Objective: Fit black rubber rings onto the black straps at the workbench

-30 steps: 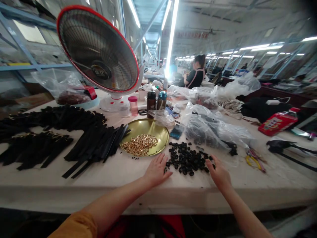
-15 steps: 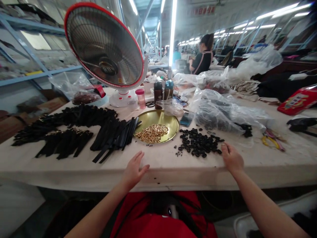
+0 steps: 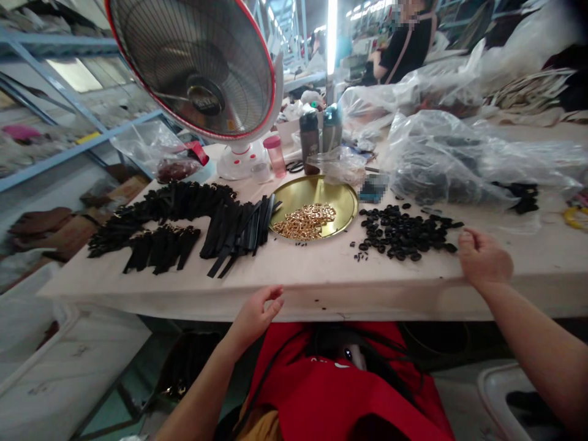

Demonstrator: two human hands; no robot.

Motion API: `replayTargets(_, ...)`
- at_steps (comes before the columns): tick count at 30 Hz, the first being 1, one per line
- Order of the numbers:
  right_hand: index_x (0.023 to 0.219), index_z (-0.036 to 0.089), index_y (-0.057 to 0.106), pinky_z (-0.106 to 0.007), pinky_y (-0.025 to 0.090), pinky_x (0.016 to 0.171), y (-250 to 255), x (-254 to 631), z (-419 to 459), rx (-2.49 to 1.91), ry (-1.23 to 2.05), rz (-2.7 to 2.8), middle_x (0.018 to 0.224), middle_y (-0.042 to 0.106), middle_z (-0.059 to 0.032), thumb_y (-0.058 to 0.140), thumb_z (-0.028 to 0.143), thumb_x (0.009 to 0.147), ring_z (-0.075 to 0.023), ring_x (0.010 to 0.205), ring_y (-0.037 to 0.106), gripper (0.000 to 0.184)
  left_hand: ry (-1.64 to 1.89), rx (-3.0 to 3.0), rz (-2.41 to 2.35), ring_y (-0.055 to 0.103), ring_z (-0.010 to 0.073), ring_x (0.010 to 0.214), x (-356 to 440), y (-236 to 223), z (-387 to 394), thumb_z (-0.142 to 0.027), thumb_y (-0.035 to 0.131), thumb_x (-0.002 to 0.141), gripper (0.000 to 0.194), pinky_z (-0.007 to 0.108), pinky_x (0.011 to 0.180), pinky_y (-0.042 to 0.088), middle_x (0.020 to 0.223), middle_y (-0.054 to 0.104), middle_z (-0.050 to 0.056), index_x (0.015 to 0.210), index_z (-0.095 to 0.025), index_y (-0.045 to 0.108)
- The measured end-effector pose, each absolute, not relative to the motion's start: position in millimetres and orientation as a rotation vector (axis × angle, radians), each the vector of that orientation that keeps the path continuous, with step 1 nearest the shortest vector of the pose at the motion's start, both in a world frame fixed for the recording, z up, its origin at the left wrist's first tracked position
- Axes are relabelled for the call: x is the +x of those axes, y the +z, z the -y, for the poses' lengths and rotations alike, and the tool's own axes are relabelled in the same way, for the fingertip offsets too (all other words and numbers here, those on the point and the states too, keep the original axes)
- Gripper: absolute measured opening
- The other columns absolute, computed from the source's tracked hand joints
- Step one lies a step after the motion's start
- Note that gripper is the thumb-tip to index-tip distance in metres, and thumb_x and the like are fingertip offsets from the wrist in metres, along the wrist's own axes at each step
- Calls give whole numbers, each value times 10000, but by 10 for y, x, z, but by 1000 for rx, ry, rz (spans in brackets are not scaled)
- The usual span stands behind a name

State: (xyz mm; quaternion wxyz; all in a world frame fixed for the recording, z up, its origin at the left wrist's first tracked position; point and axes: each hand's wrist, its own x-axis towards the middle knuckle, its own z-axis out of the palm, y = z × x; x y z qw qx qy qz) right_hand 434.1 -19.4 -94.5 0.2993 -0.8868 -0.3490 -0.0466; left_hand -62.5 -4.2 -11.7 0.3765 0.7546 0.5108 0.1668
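Observation:
My left hand hangs in front of the table's front edge, fingers loosely curled, holding nothing. My right hand rests on the table near its edge, fingers curled in, just right of a pile of small black round parts. A gold round tray holds a heap of gold metal pieces. Left of the tray lie bundles of black straps. A red bag with black cords sits in my lap under the table.
A red-rimmed fan stands at the back left, with bottles and a pink-capped jar beside it. Clear plastic bags fill the right. Another person sits at a far table. A white bin stands lower left.
My view has tilted down. My left hand left the black parts and dropped off the table to its front edge. My right hand drew back toward the edge and curled.

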Motion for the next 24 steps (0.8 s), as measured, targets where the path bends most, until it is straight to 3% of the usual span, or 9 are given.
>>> replayTargets(8,1146,187,601,-363,378,686,-981,4339,188,-2408,-190,927,1102,626,-148,376,427,866,-283,954,577,432,285,1834,-1277,574,184,1027,-608,-68,188,-411,458,840,434,320,940,436,1114,620,84,1180,-149,520)
replayTargets(11,1153,130,587,-346,382,676,-896,4277,183,-2411,-167,897,1077,631,-168,344,357,879,-265,914,581,432,239,1825,-1280,573,195,1032,-560,-94,178,-417,464,832,439,330,942,433,1120,619,85,1178,-153,522)
replayTargets(13,1122,162,607,-311,382,681,-877,4266,177,-2398,-163,946,1051,649,-126,371,358,873,-229,899,583,395,213,1815,-1294,568,199,1041,-534,-99,164,-431,459,832,452,333,940,433,1127,615,86,1181,-151,517)
replayTargets(19,1122,171,608,-309,363,701,-938,4333,176,-2336,-175,915,1088,633,-137,403,369,876,-213,914,577,376,144,1821,-1287,565,201,1046,-511,-42,128,-427,453,832,464,333,952,419,1140,606,98,1193,-139,502)
replayTargets(24,1109,167,617,-307,381,735,-957,4320,172,-2263,-173,903,1083,636,-130,444,324,861,-217,945,577,341,298,1635,-1278,587,216,1003,-531,-73,86,-449,535,783,453,356,926,437,1072,635,106,1118,-144,547)
